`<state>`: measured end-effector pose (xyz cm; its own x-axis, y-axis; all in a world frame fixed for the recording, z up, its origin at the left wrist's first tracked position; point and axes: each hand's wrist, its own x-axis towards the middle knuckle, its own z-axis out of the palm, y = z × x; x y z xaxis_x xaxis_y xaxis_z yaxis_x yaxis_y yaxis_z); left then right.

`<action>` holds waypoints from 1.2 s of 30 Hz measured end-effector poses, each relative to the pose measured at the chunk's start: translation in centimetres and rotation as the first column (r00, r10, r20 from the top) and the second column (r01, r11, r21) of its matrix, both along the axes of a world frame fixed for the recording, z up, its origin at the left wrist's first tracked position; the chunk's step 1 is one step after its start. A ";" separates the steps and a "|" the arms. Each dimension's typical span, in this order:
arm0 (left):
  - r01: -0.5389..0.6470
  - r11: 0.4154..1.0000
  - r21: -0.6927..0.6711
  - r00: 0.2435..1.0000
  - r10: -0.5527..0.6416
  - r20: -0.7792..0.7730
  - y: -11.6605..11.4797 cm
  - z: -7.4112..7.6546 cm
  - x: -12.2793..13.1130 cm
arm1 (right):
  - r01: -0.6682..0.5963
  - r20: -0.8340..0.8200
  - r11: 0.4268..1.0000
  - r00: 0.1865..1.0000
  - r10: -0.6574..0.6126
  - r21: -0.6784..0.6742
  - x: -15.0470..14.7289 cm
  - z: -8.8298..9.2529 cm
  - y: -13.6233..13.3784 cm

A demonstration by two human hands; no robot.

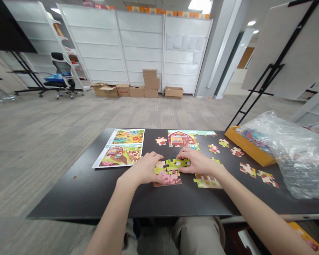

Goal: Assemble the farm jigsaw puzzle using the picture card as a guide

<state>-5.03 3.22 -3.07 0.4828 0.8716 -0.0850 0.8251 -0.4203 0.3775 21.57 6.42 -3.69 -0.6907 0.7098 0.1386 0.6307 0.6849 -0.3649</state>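
Observation:
Joined jigsaw pieces with a pink pig (170, 178) lie flat near the middle of the table. My left hand (148, 168) holds their left side, thumb over the pig part and fingers curled at the upper edge. Green jigsaw pieces with white sheep (177, 163) lie against the top of the pig section. My right hand (196, 161) grips the right end of these green pieces between thumb and fingers. Whether the two sections interlock fully, I cannot tell. Beside my right wrist lies a fence section (206, 181), partly hidden by the forearm.
A joined barn section (181, 139) lies at the table's back. Loose pieces surround it, including a brown-and-white piece (247, 169). The picture sheet (122, 148) is at left. An orange box (251, 150) and clear plastic bag (295, 159) stand at right on the black table (95, 198).

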 end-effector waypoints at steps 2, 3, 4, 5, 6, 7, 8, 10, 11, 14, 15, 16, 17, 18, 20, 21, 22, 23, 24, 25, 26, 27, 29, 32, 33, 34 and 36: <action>0.001 1.000 -0.007 1.000 -0.001 0.007 0.1 0.0 0.0 | 0.005 -0.005 1.000 1.000 -0.005 0.009 0.3 0.1 0.1; 0.001 1.000 -0.011 1.000 -0.001 0.009 0.1 0.0 -0.1 | 0.006 -0.007 1.000 1.000 -0.006 0.016 0.5 0.2 0.2; -0.001 1.000 -0.017 1.000 0.001 0.008 0.2 0.0 -0.2 | 0.006 -0.008 1.000 1.000 -0.006 0.022 0.7 0.3 0.3; -0.006 1.000 -0.024 1.000 0.006 0.005 0.2 0.1 -0.3 | 0.006 -0.006 1.000 1.000 -0.006 0.027 0.8 0.4 0.3; -0.011 0.999 -0.031 1.000 0.011 0.000 0.2 0.2 -0.4 | 0.004 -0.002 1.000 1.000 -0.004 0.030 1.0 0.5 0.4; -0.019 0.999 -0.037 1.000 0.019 -0.002 0.2 0.2 -0.6 | 0.000 0.004 1.000 1.000 0.000 0.030 1.2 0.6 0.4; -0.026 0.999 -0.043 1.000 0.026 -0.001 0.2 0.3 -0.8 | -0.003 0.011 1.000 1.000 0.003 0.026 1.3 0.7 0.3; -0.039 0.998 -0.049 0.999 0.040 0.006 0.2 0.4 -1.2 | -0.004 0.024 1.000 1.000 0.004 0.010 1.4 0.9 0.2; -0.045 0.998 -0.050 0.999 0.045 0.009 0.2 0.4 -1.4 | -0.005 0.029 1.000 1.000 0.005 -0.001 1.4 1.0 0.2; -0.056 0.997 -0.049 0.998 0.056 0.009 0.2 0.2 -1.8 | -0.011 0.032 1.000 0.999 0.012 -0.026 1.3 1.1 -0.1; -0.058 0.997 -0.048 0.998 0.058 0.009 0.2 0.2 -1.9 | -0.017 0.029 0.999 0.999 0.018 -0.030 1.3 1.1 -0.1; -0.058 0.997 -0.046 0.998 0.059 0.009 0.3 0.1 -1.9 | -0.025 0.027 0.999 0.999 0.025 -0.031 1.3 1.1 -0.1; -0.058 0.997 -0.043 0.998 0.058 0.009 0.3 0.1 -1.9 | -0.029 0.027 0.999 0.999 0.030 -0.029 1.3 1.1 -0.1; -0.058 0.997 -0.041 0.998 0.058 0.008 0.3 0.1 -1.9 | -0.030 0.032 0.999 0.999 0.031 -0.027 1.3 1.1 -0.1; -0.059 0.997 -0.039 0.998 0.060 0.004 0.3 0.0 -1.9 | -0.026 0.056 0.999 0.998 0.028 -0.028 1.3 1.0 -0.1; -0.060 0.997 -0.040 0.998 0.061 0.003 0.3 0.0 -1.9 | -0.023 0.069 0.999 0.997 0.025 -0.029 1.3 1.0 0.0; -0.061 0.997 -0.041 0.998 0.061 0.004 0.3 0.0 -1.9 | -0.020 0.079 0.999 0.997 0.023 -0.031 1.2 1.0 0.0; -0.060 0.997 -0.044 0.998 0.061 0.006 0.3 -0.1 -2.0 | -0.019 0.086 0.999 0.996 0.022 -0.033 1.2 0.9 0.0; -0.059 0.997 -0.044 0.998 0.060 0.009 0.3 -0.1 -2.0 | -0.019 0.088 0.999 0.996 0.022 -0.036 1.2 0.9 0.0; -0.059 0.997 -0.043 0.998 0.059 0.011 0.3 -0.2 -2.0 | -0.016 0.088 0.999 0.996 0.019 -0.040 1.2 0.9 0.0; -0.058 0.997 -0.040 0.998 0.059 0.012 0.3 -0.2 -2.0 | -0.009 0.086 0.999 0.996 0.013 -0.042 1.2 0.9 0.1; -0.058 0.998 -0.038 0.998 0.059 0.010 0.3 -0.2 -2.0 | -0.003 0.089 0.999 0.996 0.007 -0.046 1.2 0.9 0.1; -0.059 0.997 -0.039 0.998 0.059 0.001 0.3 0.0 -1.9 | 0.011 0.096 0.999 0.995 -0.006 -0.046 1.4 0.9 0.2; -0.063 0.996 -0.056 0.998 0.062 -0.015 0.1 0.3 -1.6 | 0.022 0.088 0.999 0.996 -0.019 -0.036 1.8 0.8 0.6; -0.061 0.996 -0.062 0.998 0.060 -0.019 0.1 0.4 -1.5 | 0.026 0.083 0.999 0.996 -0.023 -0.035 2.0 0.7 0.7; -0.057 0.996 -0.066 0.998 0.056 -0.020 0.0 0.5 -1.4 | 0.030 0.080 0.999 0.996 -0.027 -0.034 2.1 0.6 0.8; -0.044 0.997 -0.069 0.999 0.043 -0.018 -0.2 0.6 -1.3 | 0.036 0.086 0.999 0.996 -0.033 -0.033 2.3 0.6 1.0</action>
